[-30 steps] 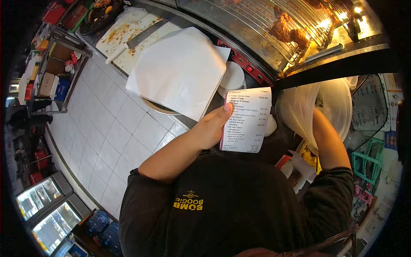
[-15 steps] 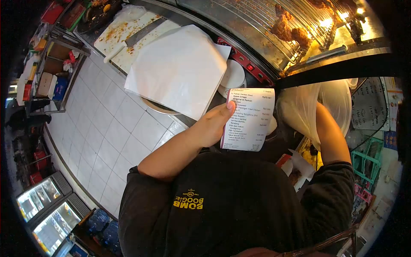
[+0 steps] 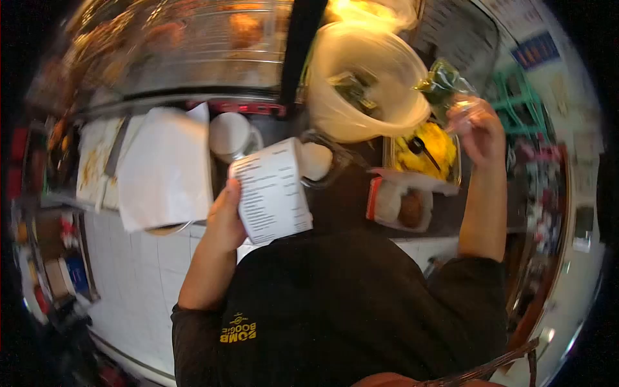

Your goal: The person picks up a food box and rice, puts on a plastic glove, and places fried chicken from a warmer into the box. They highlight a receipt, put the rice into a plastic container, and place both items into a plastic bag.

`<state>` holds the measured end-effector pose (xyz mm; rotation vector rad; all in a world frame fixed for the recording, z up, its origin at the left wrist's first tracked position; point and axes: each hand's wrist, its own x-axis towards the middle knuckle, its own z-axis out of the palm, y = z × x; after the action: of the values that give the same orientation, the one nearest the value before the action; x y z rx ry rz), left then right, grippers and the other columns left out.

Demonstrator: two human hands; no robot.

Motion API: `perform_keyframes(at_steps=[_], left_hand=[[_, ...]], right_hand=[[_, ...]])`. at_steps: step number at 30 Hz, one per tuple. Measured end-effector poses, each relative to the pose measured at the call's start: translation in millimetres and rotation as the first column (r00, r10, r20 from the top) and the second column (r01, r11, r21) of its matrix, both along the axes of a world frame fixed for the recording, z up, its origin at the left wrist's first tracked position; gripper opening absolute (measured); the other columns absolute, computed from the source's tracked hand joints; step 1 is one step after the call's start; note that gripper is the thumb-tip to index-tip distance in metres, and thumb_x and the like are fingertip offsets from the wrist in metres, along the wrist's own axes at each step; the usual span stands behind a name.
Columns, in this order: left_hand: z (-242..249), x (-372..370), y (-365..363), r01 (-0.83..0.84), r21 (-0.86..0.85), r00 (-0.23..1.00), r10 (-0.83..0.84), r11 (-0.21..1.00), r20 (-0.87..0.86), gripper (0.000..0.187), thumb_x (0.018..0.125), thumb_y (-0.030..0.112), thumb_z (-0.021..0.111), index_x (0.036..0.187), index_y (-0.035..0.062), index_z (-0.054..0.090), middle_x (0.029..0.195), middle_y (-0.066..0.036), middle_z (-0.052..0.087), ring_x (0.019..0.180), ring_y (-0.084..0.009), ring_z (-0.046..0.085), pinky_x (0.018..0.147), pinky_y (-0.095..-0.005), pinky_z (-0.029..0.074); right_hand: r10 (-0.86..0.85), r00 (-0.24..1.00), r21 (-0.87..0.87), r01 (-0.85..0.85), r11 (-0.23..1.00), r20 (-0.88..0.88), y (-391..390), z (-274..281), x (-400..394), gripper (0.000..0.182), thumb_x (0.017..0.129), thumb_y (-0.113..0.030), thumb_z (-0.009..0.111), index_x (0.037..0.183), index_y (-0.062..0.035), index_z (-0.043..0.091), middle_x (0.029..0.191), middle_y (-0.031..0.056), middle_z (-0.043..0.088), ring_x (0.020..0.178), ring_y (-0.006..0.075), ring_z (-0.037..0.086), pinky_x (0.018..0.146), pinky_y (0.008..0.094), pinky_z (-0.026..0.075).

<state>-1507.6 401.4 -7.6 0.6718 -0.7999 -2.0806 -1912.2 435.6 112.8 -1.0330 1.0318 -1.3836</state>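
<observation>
Paper is what the left hand (image 3: 225, 222) has: a long printed receipt (image 3: 271, 191), pinched at its left edge between thumb and fingers and held up in front of the chest, above the edge of the desk (image 3: 335, 193). It looks weightless and limp, bowing slightly away from the grip; a slip like that creases or tears easily, so a hold along the edge, clear of the print, seems the sensible place.

The right hand (image 3: 478, 132) is raised to the right, its fingers closed on a small clear plastic packet (image 3: 445, 87) with something green inside. The picture is blurred there, so I cannot tell what the contents are. The packet seems light, soft and crinkly, probably slick, and is best held by its gathered top, roughly where the fingers have it.

Just left of that hand sits a large pale plastic tub (image 3: 367, 80), with a container of yellow food (image 3: 425, 147) below it and an open box holding a brown fried piece (image 3: 403, 206) nearer the person. A sheet of white wrapping paper (image 3: 164, 168) lies on the desk to the left.
</observation>
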Motion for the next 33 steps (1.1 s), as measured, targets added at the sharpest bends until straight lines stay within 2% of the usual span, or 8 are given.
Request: perform_keyframes(at_steps=[4,8,11,14,20,25,28,33], left_hand=[[5.0,-23.7,3.4,0.103,0.039,0.994,-0.101,0.994,-0.04,0.061,0.087,0.046,0.038,0.124,-0.0029,0.034,0.117,-0.022,0.048,0.103,-0.0302,0.052,0.087,-0.04,0.043],[1.4,-66.2,13.3,0.258,0.061,0.965,-0.254,0.964,-0.069,0.058,0.088,0.044,0.038,0.123,-0.0017,0.035,0.115,-0.018,0.05,0.1,-0.0264,0.054,0.085,-0.0381,0.044],[2.6,-100.0,29.5,0.354,0.073,0.934,-0.347,0.933,-0.086,0.053,0.089,0.041,0.037,0.122,-0.0014,0.037,0.112,-0.016,0.052,0.099,-0.0242,0.055,0.084,-0.0371,0.045],[9.8,-139.4,54.3,0.424,0.089,0.905,-0.419,0.901,-0.071,0.051,0.091,0.038,0.035,0.122,-0.0019,0.037,0.114,-0.016,0.051,0.1,-0.0241,0.054,0.085,-0.037,0.045],[24.4,-238.7,135.1,0.588,0.062,0.805,-0.577,0.806,-0.136,0.051,0.091,0.038,0.032,0.12,-0.0032,0.038,0.113,-0.017,0.052,0.099,-0.024,0.055,0.083,-0.0358,0.045],[36.0,-363.8,257.1,0.66,-0.019,0.751,-0.658,0.751,0.045,0.051,0.091,0.041,0.032,0.119,-0.0011,0.042,0.112,-0.015,0.053,0.101,-0.0227,0.053,0.086,-0.0344,0.042],[31.5,-443.0,330.6,0.816,-0.002,0.57,-0.806,0.578,-0.16,0.05,0.091,0.039,0.034,0.121,-0.0006,0.041,0.114,-0.016,0.051,0.104,-0.024,0.051,0.088,-0.0358,0.041],[47.1,-550.9,441.5,0.919,0.05,0.394,-0.917,0.392,-0.063,0.052,0.091,0.041,0.032,0.119,-0.0014,0.042,0.115,-0.016,0.051,0.104,-0.0237,0.051,0.087,-0.0362,0.041]], right_hand=[[-0.08,0.98,-0.188,0.114,0.976,0.181,130.7,15.5,8.1,0.004,0.074,-0.007,0.052,0.077,-0.0041,0.053,0.102,0.0127,0.054,0.092,0.0223,0.055,0.068,0.0377,0.051],[-0.284,0.907,0.035,0.288,0.957,0.311,198.6,-48.9,10.4,0.025,0.075,-0.01,0.054,0.099,-0.0005,0.054,0.097,0.0166,0.057,0.089,0.0277,0.058,0.078,0.0402,0.049],[-0.319,0.909,0.336,0.222,0.916,0.269,225.8,-160.4,-17.3,0.015,0.08,-0.012,0.054,0.09,-0.0008,0.055,0.109,0.014,0.052,0.095,0.0232,0.054,0.074,0.0389,0.049],[-0.354,0.857,0.489,0.506,0.711,-0.374,250.9,-195.8,-28.2,0.044,0.083,-0.018,0.053,0.122,-0.0014,0.041,0.11,0.0101,0.052,0.09,0.0166,0.053,0.08,0.0286,0.043],[-0.509,0.751,0.469,0.66,0.587,-0.42,393.8,-190.7,-61.0,0.034,0.085,-0.016,0.05,0.117,-0.0059,0.047,0.103,0.0055,0.055,0.085,0.0132,0.052,0.073,0.0259,0.043],[-0.159,0.896,0.716,0.43,0.55,-0.415,583.1,-296.3,-56.4,0.034,0.085,-0.024,0.049,0.114,-0.0064,0.049,0.104,0.0085,0.056,0.096,0.0199,0.05,0.084,0.034,0.04],[0.012,0.871,0.797,0.444,0.41,-0.491,699.0,-340.3,-55.6,0.036,0.085,-0.028,0.047,0.114,-0.0063,0.049,0.106,0.0099,0.055,0.098,0.0213,0.05,0.086,0.0348,0.039],[0.031,0.887,0.882,0.453,0.127,-0.46,847.5,-379.7,-60.5,0.04,0.086,-0.034,0.045,0.114,-0.0061,0.05,0.11,0.0122,0.054,0.102,0.0235,0.049,0.088,0.036,0.038]])
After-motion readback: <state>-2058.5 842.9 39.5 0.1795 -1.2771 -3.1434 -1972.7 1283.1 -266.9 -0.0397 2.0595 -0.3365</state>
